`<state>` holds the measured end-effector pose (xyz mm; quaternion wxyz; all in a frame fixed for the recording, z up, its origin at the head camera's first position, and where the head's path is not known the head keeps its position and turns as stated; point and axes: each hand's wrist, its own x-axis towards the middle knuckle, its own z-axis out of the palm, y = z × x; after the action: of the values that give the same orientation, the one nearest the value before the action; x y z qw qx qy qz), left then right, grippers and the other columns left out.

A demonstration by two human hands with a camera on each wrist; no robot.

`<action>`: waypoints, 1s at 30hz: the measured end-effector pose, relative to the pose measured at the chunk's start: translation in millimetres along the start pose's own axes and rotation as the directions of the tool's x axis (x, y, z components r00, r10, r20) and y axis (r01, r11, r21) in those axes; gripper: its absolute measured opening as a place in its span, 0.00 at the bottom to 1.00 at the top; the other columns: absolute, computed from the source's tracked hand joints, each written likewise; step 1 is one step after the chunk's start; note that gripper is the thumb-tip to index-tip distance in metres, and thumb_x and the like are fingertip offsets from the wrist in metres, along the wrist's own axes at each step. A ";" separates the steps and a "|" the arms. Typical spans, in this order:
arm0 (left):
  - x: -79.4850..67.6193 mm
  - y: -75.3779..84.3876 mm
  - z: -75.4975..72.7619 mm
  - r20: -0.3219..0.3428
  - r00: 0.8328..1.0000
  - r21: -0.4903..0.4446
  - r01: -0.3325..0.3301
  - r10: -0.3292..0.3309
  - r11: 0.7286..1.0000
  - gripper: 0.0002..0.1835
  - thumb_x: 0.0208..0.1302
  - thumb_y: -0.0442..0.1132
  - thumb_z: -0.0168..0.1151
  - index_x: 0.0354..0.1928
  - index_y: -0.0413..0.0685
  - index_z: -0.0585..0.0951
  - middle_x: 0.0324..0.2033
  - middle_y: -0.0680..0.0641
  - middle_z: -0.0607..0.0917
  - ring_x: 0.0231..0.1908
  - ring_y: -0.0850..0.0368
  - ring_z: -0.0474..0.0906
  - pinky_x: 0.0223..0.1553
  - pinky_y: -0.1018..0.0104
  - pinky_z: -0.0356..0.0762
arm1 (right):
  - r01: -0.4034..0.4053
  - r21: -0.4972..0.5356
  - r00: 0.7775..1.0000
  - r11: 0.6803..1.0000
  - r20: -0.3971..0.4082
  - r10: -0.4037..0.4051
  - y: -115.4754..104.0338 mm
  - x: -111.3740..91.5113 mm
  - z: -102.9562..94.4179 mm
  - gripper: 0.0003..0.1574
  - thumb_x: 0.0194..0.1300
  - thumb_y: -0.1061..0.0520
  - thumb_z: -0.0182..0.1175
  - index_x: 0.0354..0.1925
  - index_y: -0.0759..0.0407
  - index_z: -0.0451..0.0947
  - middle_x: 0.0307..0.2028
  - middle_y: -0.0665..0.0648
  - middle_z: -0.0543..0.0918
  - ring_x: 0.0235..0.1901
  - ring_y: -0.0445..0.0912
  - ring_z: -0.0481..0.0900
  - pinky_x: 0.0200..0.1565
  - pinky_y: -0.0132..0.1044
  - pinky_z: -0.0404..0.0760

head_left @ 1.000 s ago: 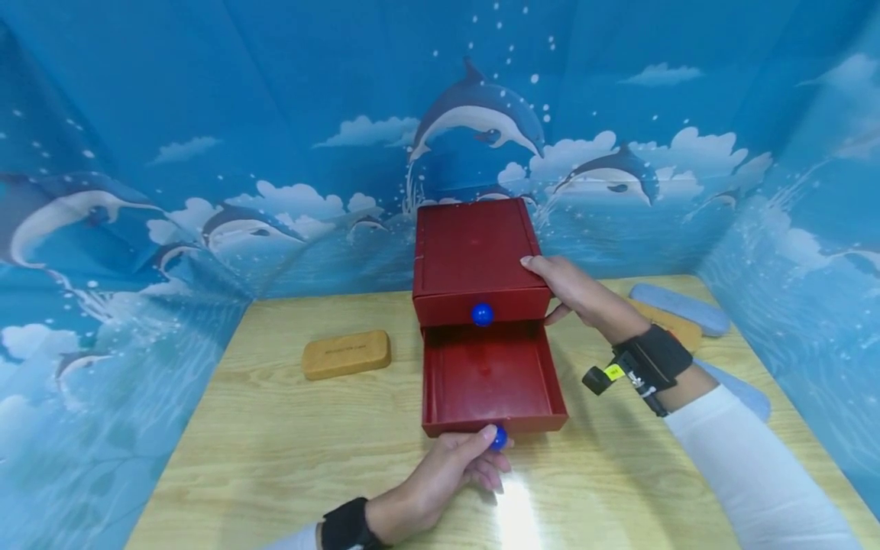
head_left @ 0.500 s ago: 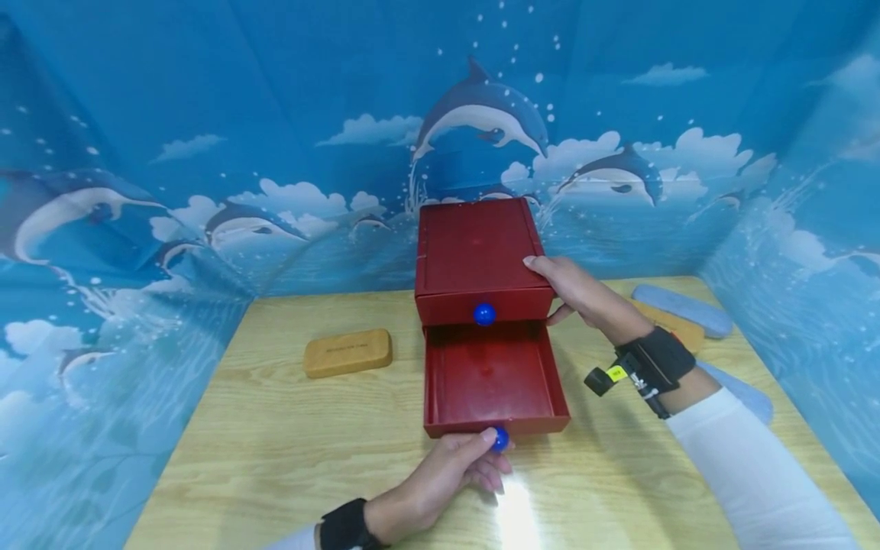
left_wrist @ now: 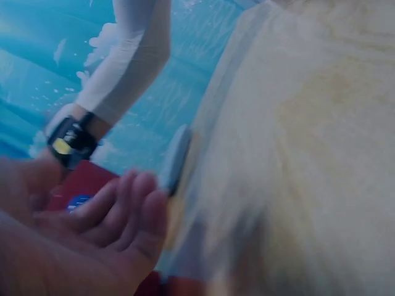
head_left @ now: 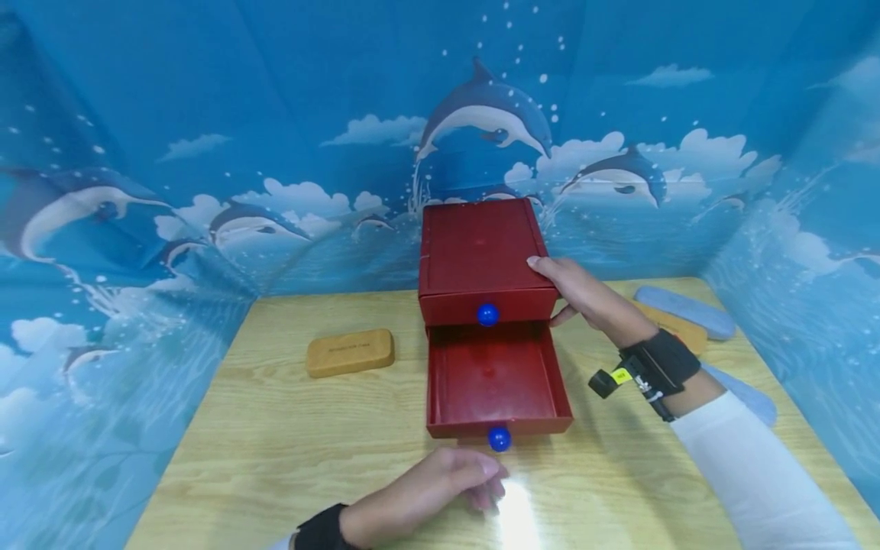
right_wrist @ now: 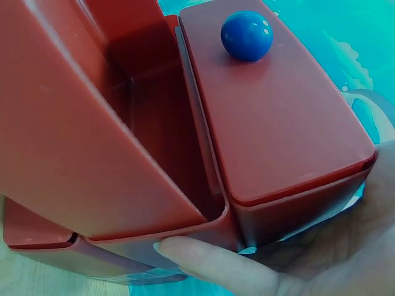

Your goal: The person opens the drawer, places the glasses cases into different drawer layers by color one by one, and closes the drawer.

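A red drawer cabinet (head_left: 481, 252) stands at the back middle of the table. Its upper drawer is closed, with a blue ball knob (head_left: 488, 315). Below it, a red drawer (head_left: 467, 430) is pulled out and its bare floor shows. My left hand (head_left: 440, 485) is just below and apart from that drawer's blue knob (head_left: 499, 438), fingers loosely bent around nothing; in the left wrist view it is blurred. My right hand (head_left: 591, 294) grips the cabinet's right side, thumb on the top edge. In the right wrist view, one finger (right_wrist: 213, 262) lies against the red side.
A tan eyeglass case (head_left: 351, 353) lies left of the cabinet. At the right are a blue-grey case (head_left: 686, 311), another tan case (head_left: 677, 328) and a second blue-grey case (head_left: 742, 393), partly behind the right arm. A dolphin-print backdrop (head_left: 330, 92) encloses the table (head_left: 296, 428).
My left hand has let go of the pulled-out drawer's knob and moved slightly down toward me. The drawer stays out, and my right hand keeps its grip on the cabinet.
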<state>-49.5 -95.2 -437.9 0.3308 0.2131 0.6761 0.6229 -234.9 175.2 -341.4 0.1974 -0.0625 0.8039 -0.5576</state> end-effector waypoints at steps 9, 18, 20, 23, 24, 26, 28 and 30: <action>-26.1 65.0 -27.1 0.159 0.987 0.184 -0.033 0.003 0.982 0.16 0.74 0.50 0.45 0.51 0.54 0.80 0.44 0.51 0.84 0.42 0.56 0.80 0.46 0.63 0.77 | 0.019 0.033 1.000 0.999 0.011 -0.020 5.2 1.1 -0.2 0.44 0.68 0.28 0.41 0.65 0.60 0.59 0.54 0.66 0.72 0.49 0.59 0.74 0.36 0.55 0.81; -18.9 112.8 -68.9 -0.185 0.968 0.340 -0.099 0.170 0.935 0.14 0.71 0.52 0.52 0.52 0.59 0.78 0.43 0.51 0.83 0.41 0.51 0.79 0.41 0.56 0.79 | 0.050 0.105 0.997 0.993 0.046 -0.055 15.7 -2.3 -5.8 0.47 0.69 0.27 0.38 0.68 0.60 0.58 0.60 0.67 0.68 0.56 0.62 0.69 0.40 0.56 0.80; -11.3 117.0 -82.2 -0.293 0.922 0.391 -0.126 0.253 0.912 0.15 0.70 0.53 0.53 0.52 0.58 0.78 0.42 0.50 0.83 0.40 0.51 0.78 0.37 0.56 0.79 | 0.054 0.104 0.997 0.993 0.047 -0.059 17.3 -3.1 -6.2 0.46 0.68 0.27 0.39 0.68 0.58 0.58 0.60 0.66 0.68 0.56 0.61 0.69 0.42 0.56 0.80; 5.8 118.6 -104.2 -0.431 0.825 0.446 -0.158 0.366 0.881 0.19 0.68 0.54 0.54 0.55 0.53 0.75 0.44 0.48 0.80 0.41 0.53 0.76 0.40 0.55 0.77 | 0.057 0.103 0.997 0.993 0.047 -0.062 19.1 -5.1 -5.7 0.45 0.68 0.27 0.39 0.68 0.56 0.58 0.61 0.64 0.68 0.56 0.61 0.69 0.43 0.56 0.79; 11.9 118.4 -111.2 -0.469 0.795 0.459 -0.153 0.385 0.875 0.21 0.68 0.55 0.55 0.56 0.53 0.74 0.46 0.49 0.79 0.43 0.55 0.76 0.42 0.56 0.76 | 0.061 0.106 0.997 0.993 0.047 -0.066 19.5 -5.6 -5.5 0.45 0.69 0.28 0.39 0.69 0.56 0.58 0.61 0.64 0.68 0.56 0.61 0.69 0.43 0.56 0.79; 23.6 117.1 -123.5 -0.526 0.759 0.452 -0.132 0.383 0.882 0.26 0.66 0.58 0.55 0.60 0.53 0.71 0.51 0.49 0.77 0.46 0.56 0.73 0.45 0.56 0.74 | 0.071 0.113 0.996 0.991 0.045 -0.076 19.9 -6.1 -5.1 0.44 0.69 0.28 0.39 0.69 0.56 0.58 0.61 0.64 0.68 0.56 0.61 0.69 0.43 0.56 0.79; 35.0 115.5 -133.0 -0.560 0.754 0.415 -0.103 0.343 0.904 0.31 0.64 0.61 0.55 0.63 0.54 0.68 0.56 0.51 0.73 0.51 0.58 0.71 0.51 0.56 0.72 | 0.081 0.121 0.995 0.989 0.041 -0.086 20.0 -5.7 -4.8 0.44 0.70 0.29 0.39 0.68 0.57 0.58 0.60 0.64 0.68 0.55 0.60 0.70 0.43 0.56 0.79; 45.1 114.3 -139.9 -0.572 0.772 0.359 -0.070 0.278 0.931 0.36 0.62 0.65 0.56 0.66 0.54 0.64 0.60 0.51 0.71 0.54 0.57 0.70 0.53 0.56 0.71 | 0.087 0.127 0.995 0.988 0.038 -0.092 19.8 -5.0 -4.7 0.43 0.70 0.29 0.39 0.68 0.58 0.59 0.60 0.65 0.69 0.55 0.60 0.71 0.43 0.56 0.79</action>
<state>-194.5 -146.5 -333.0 -0.0053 0.1119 0.8144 0.5694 -229.8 188.2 -357.0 0.1933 -0.0981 0.7592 -0.6137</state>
